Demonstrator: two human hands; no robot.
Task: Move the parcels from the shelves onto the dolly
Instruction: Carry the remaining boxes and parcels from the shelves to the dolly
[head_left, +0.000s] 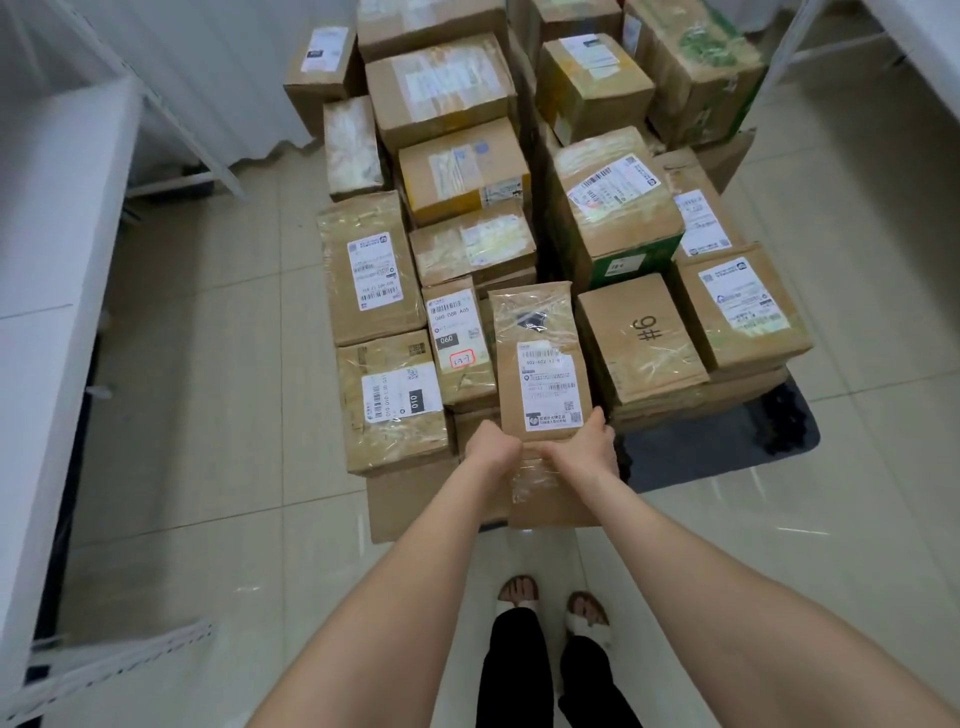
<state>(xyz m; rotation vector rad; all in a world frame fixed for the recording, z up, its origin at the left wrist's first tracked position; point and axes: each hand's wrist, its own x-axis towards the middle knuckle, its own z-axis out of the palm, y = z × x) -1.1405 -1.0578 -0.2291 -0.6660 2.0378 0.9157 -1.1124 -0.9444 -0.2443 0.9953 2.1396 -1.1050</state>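
A tall taped cardboard parcel (543, 358) with a white shipping label stands at the near edge of the pile. My left hand (491, 448) grips its lower left side and my right hand (584, 441) its lower right side. It sits between a parcel marked 060 (457, 343) and a box marked #6 (641, 343). The dark dolly (727, 441) lies on the floor under the pile, with only its near right corner showing. Several more brown parcels (447, 93) are stacked behind.
White shelf units stand at the left (47, 270) and at the upper right (914, 31). A white curtain (208, 78) hangs at the back left. My feet in sandals (550, 603) stand on the glossy tiled floor just before the pile.
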